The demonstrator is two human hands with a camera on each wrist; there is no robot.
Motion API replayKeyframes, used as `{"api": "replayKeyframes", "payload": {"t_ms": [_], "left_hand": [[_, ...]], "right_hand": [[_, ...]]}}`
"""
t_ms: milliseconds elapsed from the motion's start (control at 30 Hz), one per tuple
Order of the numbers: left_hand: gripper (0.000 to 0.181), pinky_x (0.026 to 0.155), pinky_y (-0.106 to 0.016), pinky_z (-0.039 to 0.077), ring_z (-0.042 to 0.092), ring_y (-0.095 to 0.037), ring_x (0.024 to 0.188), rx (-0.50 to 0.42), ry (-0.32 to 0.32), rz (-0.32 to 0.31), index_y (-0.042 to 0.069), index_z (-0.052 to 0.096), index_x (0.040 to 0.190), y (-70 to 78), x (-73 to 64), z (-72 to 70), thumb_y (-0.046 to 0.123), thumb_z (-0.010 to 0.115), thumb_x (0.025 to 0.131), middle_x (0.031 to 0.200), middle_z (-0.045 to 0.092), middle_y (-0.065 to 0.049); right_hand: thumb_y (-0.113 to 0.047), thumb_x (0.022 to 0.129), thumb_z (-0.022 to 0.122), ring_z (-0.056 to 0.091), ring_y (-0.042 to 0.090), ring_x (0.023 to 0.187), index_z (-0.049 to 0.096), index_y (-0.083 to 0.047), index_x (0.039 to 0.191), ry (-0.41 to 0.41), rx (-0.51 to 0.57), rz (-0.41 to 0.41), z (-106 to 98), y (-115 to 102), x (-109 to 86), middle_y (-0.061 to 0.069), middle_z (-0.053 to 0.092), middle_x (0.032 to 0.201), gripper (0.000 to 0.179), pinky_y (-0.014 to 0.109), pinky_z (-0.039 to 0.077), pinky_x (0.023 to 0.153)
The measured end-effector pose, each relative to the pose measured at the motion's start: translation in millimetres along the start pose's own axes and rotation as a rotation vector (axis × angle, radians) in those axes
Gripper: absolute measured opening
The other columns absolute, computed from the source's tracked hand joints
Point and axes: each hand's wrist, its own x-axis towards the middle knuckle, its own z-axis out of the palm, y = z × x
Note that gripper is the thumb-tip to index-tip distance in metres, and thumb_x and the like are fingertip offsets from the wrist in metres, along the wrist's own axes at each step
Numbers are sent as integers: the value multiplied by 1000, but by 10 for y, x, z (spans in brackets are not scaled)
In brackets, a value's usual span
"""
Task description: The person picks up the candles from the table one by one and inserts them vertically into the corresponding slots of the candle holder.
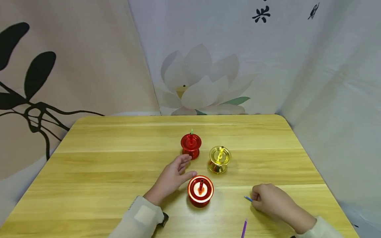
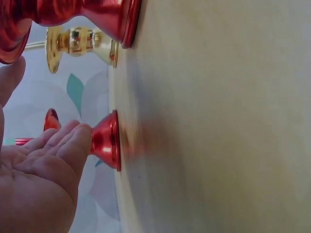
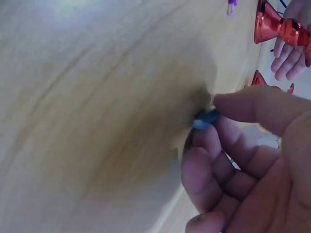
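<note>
My right hand [image 1: 272, 201] pinches a thin blue candle [image 1: 248, 198] between thumb and fingers, low over the table. In the right wrist view the blue candle [image 3: 205, 118] shows as a short blurred piece at the fingertips. My left hand [image 1: 171, 180] is open, its thumb tip right at the rim of the front red candle holder [image 1: 200, 199]. Its other fingers reach toward the back red candle holder [image 1: 190, 154], which has a green candle [image 1: 191, 131] standing in it. To the right stands a gold candle holder [image 1: 217, 168].
A thin purple candle [image 1: 244, 228] lies on the wooden table [image 1: 89, 185] near its front edge, left of my right hand. A printed cloth [image 1: 208, 26] hangs behind the table and along its sides.
</note>
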Motion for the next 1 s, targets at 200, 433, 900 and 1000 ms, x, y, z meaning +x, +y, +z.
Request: {"api": "replayKeyframes", "payload": {"t_ms": [200,433,900,1000], "left_hand": [[71,114,-44,37,46,-28,139,-1,-19,2,3,41,149,5,70,33,23,77,91,149,49,-12],[70,114,-42,38,46,-27,139,-13,-36,37,2,41,148,37,123,81,19,77,91,150,49,-13],[74,114,-43,38,46,-28,139,-21,-74,41,1,40,150,47,241,183,22,78,90,151,47,-14],[74,114,-42,38,46,-27,139,-31,-85,50,0,39,150,46,275,207,21,78,90,151,48,-14]], "right_hand": [[-18,82,75,40,1,53,60,-26,74,62,17,9,-12,-32,-17,-16,47,61,19,22,36,48],[-13,82,77,42,2,58,65,-23,78,82,61,-8,-44,-47,1,-16,54,70,16,21,39,51],[-14,84,80,49,-7,67,76,-19,81,197,145,-181,71,-95,81,-20,59,75,7,20,50,58],[-18,85,80,50,-7,66,76,-22,82,215,150,-161,54,-97,72,-23,59,74,6,20,49,58]]}}
